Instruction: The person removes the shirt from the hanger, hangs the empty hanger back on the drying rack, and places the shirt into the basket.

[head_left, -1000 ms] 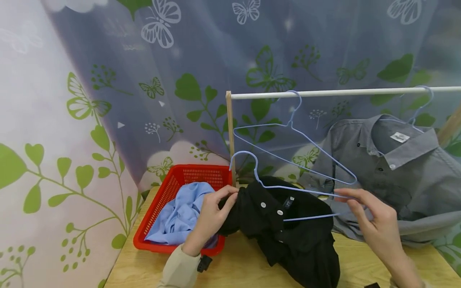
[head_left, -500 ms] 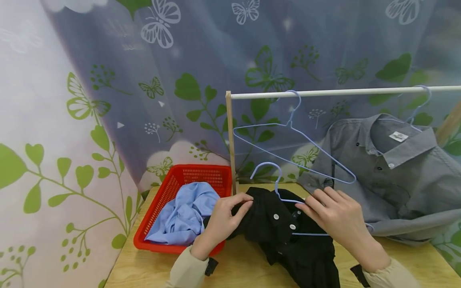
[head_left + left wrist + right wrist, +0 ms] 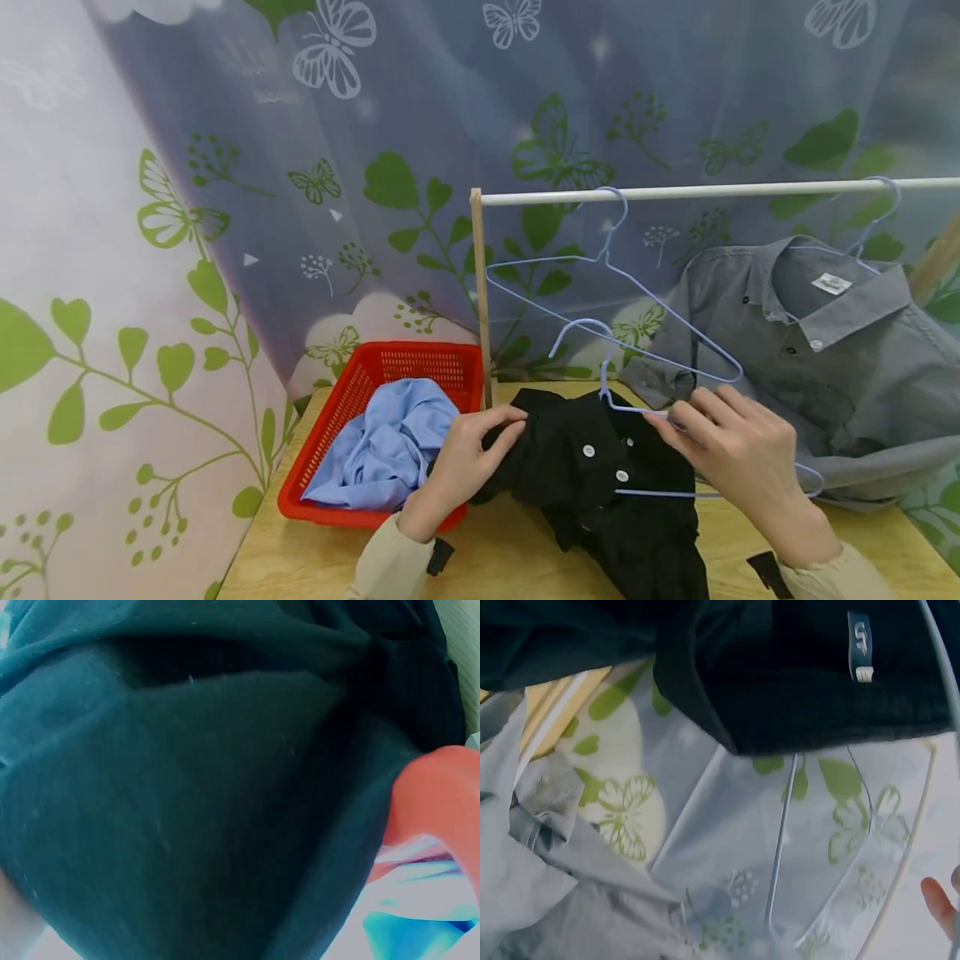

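A black shirt [image 3: 637,533] with white buttons lies bunched on the table, its neck opening facing up. At its left shoulder, my left hand [image 3: 468,454] pinches the fabric; dark cloth [image 3: 210,810] fills most of the left wrist view. My right hand [image 3: 731,442] pinches the upper wire of a light blue hanger [image 3: 605,375] just right of its neck. The hook stands above the collar, and the hanger's left end is hidden inside the shirt. Its right end sticks out past my right wrist. In the right wrist view a label [image 3: 860,637] shows inside the collar.
A red basket [image 3: 330,517] holding crumpled blue cloth [image 3: 382,442] stands at the left. Behind the black shirt, a bare blue hanger [image 3: 625,212] hangs from a white rod [image 3: 712,192] on a wooden post [image 3: 482,292]. Further right hangs a grey shirt [image 3: 825,375].
My right hand has shifted its grip from the hanger's right arm to near its neck. The hanger has moved right within the collar. My left hand moved slightly right and down with the shoulder.
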`<state>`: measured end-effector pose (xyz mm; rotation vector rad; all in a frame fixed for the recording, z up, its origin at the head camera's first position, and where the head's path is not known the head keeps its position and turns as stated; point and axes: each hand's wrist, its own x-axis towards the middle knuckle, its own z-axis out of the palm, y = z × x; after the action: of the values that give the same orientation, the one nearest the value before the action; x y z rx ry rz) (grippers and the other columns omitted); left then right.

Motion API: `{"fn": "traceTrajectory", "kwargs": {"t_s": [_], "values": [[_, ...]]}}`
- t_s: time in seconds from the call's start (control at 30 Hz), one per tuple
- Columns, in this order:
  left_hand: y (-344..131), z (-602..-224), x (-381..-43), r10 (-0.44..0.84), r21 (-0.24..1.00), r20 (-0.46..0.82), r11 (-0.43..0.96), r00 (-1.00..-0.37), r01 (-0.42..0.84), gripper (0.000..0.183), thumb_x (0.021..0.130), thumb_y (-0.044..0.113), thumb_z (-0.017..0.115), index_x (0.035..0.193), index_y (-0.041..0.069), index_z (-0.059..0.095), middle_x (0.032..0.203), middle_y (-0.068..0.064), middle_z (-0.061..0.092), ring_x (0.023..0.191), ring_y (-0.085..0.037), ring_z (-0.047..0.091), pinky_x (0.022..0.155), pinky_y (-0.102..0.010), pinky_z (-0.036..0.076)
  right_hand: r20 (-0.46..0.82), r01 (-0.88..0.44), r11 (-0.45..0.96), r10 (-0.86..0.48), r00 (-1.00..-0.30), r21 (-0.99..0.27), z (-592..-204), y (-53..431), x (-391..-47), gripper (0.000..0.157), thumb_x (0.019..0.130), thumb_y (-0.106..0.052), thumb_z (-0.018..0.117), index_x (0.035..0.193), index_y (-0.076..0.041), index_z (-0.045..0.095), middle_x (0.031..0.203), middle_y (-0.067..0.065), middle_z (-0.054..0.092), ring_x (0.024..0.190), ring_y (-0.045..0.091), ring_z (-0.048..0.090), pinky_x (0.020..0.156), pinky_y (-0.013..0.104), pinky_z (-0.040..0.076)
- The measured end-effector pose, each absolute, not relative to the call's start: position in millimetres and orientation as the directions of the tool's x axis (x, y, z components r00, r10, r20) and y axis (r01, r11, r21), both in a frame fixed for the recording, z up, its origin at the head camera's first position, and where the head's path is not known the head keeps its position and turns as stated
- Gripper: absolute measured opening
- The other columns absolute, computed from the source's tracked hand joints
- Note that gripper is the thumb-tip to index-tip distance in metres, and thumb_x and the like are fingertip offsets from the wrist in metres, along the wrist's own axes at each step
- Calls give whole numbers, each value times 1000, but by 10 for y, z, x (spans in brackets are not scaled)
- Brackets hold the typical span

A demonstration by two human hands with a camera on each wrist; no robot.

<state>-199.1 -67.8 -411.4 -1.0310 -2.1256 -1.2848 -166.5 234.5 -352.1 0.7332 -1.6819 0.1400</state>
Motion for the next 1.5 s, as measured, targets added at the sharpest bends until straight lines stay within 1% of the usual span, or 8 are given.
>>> {"fn": "traceTrajectory", "kwargs": {"t_s": [0.27, 0.5, 0.67, 0.8, 0.87, 1.07, 1.2, 1.5], "values": [[-754, -4186, -2001, 317, 604, 682, 265, -660, 752, 12, 97, 8, 67, 107, 8, 75, 100, -4, 76, 90, -15, 71, 85, -32, 59, 969, -426, 895, -210, -131, 136, -3334, 2719, -1518, 66, 98, -57, 57, 59, -4, 62, 55, 8, 51, 45, 27, 43, 38, 35, 25], [-894, -4243, -2074, 172, 590, 750, 263, -639, 763, 12, 95, 2, 68, 101, 10, 75, 92, -4, 76, 73, -11, 69, 67, -23, 57, 982, -401, 911, -151, -116, 92, -3149, 3009, -1408, 71, 97, -58, 59, 57, 0, 61, 53, 11, 48, 44, 29, 37, 45, 32, 25], [-1041, -4261, -2086, 70, 613, 748, 308, -659, 728, 16, 93, -2, 68, 99, 10, 76, 91, -3, 76, 68, -11, 65, 62, -19, 53, 982, -428, 904, -87, -170, 6, -3090, 3282, -1352, 80, 97, -62, 56, 58, 8, 58, 55, 16, 44, 56, 3, 32, 60, 12, 21], [-1078, -4279, -2055, 104, 627, 727, 301, -679, 718, 16, 93, -3, 68, 100, 9, 76, 92, -5, 76, 71, -12, 67, 64, -20, 55, 981, -436, 897, -11, -193, -76, -3072, 3369, -1351, 85, 95, -65, 56, 60, 13, 59, 57, 21, 43, 74, -14, 25, 69, 7, 19], [-1073, -4291, -2040, 132, 635, 712, 296, -689, 713, 14, 93, -1, 68, 100, 9, 76, 93, -5, 77, 72, -11, 67, 66, -21, 55, 983, -430, 900, -10, -182, -70, -3041, 3333, -1368, 84, 95, -64, 57, 62, 12, 59, 58, 22, 45, 70, -10, 29, 66, 8, 21], [-1029, -4303, -2018, 151, 663, 683, 285, -715, 693, 11, 96, 6, 68, 101, 11, 76, 93, -1, 76, 75, -10, 67, 69, -22, 56, 986, -338, 941, -88, -143, 35, -2940, 3049, -1513, 70, 98, -57, 57, 68, 6, 63, 59, 18, 51, 44, 30, 38, 45, 28, 25], [-1016, -4288, -1993, 138, 659, 686, 296, -714, 691, 11, 96, 7, 68, 102, 11, 76, 93, -2, 76, 76, -12, 67, 68, -23, 55, 971, -298, 953, -125, -203, 61, -2952, 2870, -1710, 55, 99, -47, 56, 76, 2, 66, 66, 17, 55, 46, 34, 47, 41, 42, 27], [-987, -4252, -1946, 146, 681, 651, 322, -745, 658, 10, 97, 16, 68, 102, 13, 76, 95, -1, 77, 79, -11, 68, 72, -27, 57, 944, -408, 913, -132, -301, -3, -2879, 2411, -2199, 23, 97, -19, 61, 89, 2, 65, 79, 19, 57, 57, 37, 51, 49, 50, 40]]}}
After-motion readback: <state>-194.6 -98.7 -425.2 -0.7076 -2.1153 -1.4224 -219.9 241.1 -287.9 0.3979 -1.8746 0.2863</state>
